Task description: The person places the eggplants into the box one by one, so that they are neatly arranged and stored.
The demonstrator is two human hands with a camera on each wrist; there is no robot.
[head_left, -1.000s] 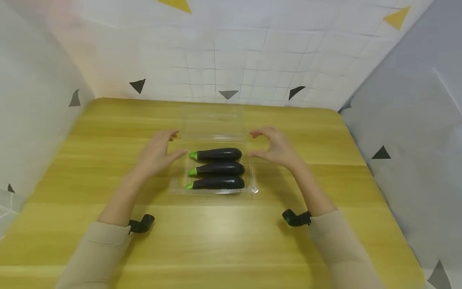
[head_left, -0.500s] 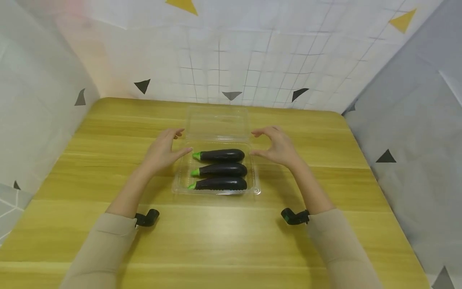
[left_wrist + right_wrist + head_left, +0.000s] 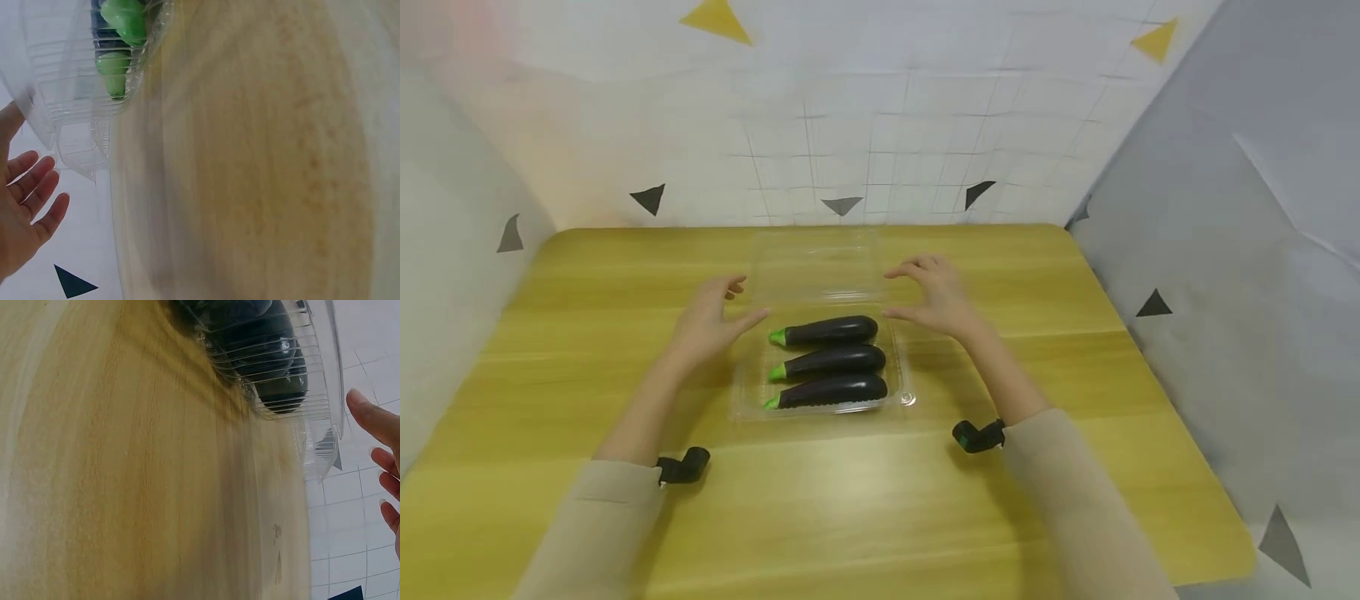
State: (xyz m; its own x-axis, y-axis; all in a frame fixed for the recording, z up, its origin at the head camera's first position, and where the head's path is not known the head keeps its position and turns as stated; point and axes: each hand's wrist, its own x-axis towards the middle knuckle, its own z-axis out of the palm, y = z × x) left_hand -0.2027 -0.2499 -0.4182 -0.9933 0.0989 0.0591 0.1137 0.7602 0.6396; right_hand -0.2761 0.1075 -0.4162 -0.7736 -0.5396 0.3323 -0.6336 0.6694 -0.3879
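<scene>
A clear plastic clamshell box (image 3: pixel 893 358) sits on the table with its lid (image 3: pixel 812 265) folded back behind it. Three eggplants lie side by side in its base: a far one (image 3: pixel 835 331), a middle one (image 3: pixel 838 362) and a near one (image 3: pixel 838 390), green stems to the left. My left hand (image 3: pixel 703 321) is at the box's left side, thumb pointing at the rim, fingers relaxed and holding nothing. On the opposite side my right hand (image 3: pixel 942 298) is held with thumb and fingers apart, also holding nothing. In the right wrist view its thumb (image 3: pixel 369 415) is close beside the box's rim.
The wooden table (image 3: pixel 820 517) meets a white wall (image 3: pixel 880 108) at the back and grey panels on both sides, with triangle marks. A black wrist camera is strapped to the left wrist (image 3: pixel 685 465) and another to the right wrist (image 3: pixel 979 436).
The head view has swung, so the whole scene appears further left. Both hands keep nearly the same place beside the box, and the eggplants stay as they were.
</scene>
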